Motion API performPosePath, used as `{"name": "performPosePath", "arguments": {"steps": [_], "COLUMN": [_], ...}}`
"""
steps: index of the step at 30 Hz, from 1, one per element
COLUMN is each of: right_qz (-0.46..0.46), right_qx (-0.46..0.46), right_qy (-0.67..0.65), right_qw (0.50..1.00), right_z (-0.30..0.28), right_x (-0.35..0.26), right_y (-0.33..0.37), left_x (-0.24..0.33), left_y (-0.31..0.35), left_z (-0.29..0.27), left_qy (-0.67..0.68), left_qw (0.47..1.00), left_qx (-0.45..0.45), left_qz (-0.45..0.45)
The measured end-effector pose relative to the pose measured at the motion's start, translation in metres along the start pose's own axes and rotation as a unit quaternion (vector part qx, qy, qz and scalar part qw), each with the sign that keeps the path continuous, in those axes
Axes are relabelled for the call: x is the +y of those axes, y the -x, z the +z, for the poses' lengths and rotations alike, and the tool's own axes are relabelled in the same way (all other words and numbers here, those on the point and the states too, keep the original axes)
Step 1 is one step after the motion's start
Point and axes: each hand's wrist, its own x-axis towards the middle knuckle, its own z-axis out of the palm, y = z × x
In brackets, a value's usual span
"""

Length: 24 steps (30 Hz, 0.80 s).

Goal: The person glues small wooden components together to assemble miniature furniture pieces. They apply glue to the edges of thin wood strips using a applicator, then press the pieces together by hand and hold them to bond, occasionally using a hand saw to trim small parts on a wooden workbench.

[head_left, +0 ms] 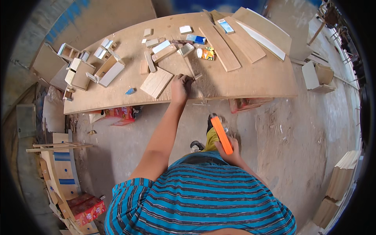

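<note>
My right hand (234,152) is wrapped round the orange handle of a handsaw (221,135) in front of my waist. The saw's thin blade, seen nearly edge-on, points up to the table's near edge. On the tabletop my left hand (181,87) is closed, its fingers pressed on a thin wooden strip (188,64) that runs away from me. A small wood piece (198,76) lies by those fingertips. Beside the left hand rests a flat square board (156,83). Whether the blade touches the strip is hard to make out.
The wooden table (250,84) carries several small blocks, an orange-yellow packet (206,53), a blue box (196,39) and long planks (221,49). Small wooden assemblies (107,72) stand at the left. Red packages (119,114) sit below the table; stacked boards (340,180) are at the right.
</note>
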Motion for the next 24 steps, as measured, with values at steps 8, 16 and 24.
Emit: {"name": "performPosePath", "arguments": {"steps": [8, 16, 24], "right_qz": [-0.018, -0.013, 0.016], "right_qx": [0.028, -0.02, -0.022], "right_qy": [-0.038, 0.051, 0.032], "right_qw": [0.999, 0.998, 0.999], "right_z": [0.0, -0.018, -0.022], "right_x": [-0.017, -0.01, -0.015], "right_y": [-0.022, 0.022, 0.023], "left_x": [-0.025, -0.009, -0.013], "left_y": [-0.003, -0.002, -0.003], "left_z": [0.006, 0.004, 0.006], "left_qy": [0.059, 0.018, -0.002], "left_qw": [0.997, 1.0, 1.0], "left_qx": [-0.035, 0.009, -0.026], "left_qz": [0.037, -0.003, 0.004]}}
